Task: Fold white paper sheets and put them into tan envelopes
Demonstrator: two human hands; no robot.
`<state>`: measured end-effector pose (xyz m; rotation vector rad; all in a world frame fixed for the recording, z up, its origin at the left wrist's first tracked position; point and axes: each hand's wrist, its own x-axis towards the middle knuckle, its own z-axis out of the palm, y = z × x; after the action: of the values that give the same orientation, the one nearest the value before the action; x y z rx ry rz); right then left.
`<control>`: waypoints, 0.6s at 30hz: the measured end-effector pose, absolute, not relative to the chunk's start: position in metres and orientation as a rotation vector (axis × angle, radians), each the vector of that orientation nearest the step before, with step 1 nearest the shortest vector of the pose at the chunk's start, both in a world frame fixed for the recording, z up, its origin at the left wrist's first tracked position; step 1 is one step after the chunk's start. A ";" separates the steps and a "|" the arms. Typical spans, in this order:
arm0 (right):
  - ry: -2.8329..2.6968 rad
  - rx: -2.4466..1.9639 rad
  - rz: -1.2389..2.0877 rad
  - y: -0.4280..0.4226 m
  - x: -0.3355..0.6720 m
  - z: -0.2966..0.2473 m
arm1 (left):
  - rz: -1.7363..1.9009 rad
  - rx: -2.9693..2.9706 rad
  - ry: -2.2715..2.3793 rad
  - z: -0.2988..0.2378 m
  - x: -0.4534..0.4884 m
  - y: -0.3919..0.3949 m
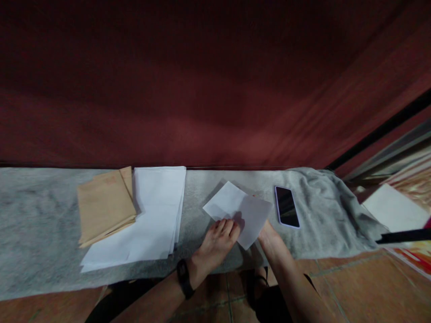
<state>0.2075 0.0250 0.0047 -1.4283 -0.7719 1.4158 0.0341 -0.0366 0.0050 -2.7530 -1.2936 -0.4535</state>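
While bending the white sheet (239,208) over on the grey cloth (202,197), seems only part way, crease not yet pressed. Pinching its near edge with left hand (218,235); at its corner with right hand (269,235), fingers hidden, so cannot tell the grip. Untouched beside: paper stack (158,211), brown envelopes (104,204), phone (287,206).

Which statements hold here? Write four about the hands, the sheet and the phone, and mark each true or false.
1. The left hand and the right hand both touch the white sheet. True.
2. The phone lies left of the envelopes. False: the brown envelopes lie far left; the phone lies right of the sheet, on the grey cloth.
3. A black band sits on the left wrist. True.
4. The phone's screen is lit. False: it is dark.
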 end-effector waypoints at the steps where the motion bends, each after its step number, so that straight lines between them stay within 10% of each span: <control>1: -0.763 -1.412 1.466 0.027 0.210 0.006 | -0.462 -2.731 -1.327 0.004 0.036 -0.037; 7: -0.752 -1.241 1.748 0.036 0.213 0.012 | -0.326 -2.676 -1.483 -0.006 0.051 -0.035; 18: -0.955 -1.421 1.241 0.052 0.224 -0.021 | -0.320 -2.619 -1.661 -0.023 0.075 -0.023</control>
<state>0.2242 0.0518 -0.0207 -1.4207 -0.9551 1.2406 0.0746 -0.0232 -0.0232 -2.6195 -1.6614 -0.3200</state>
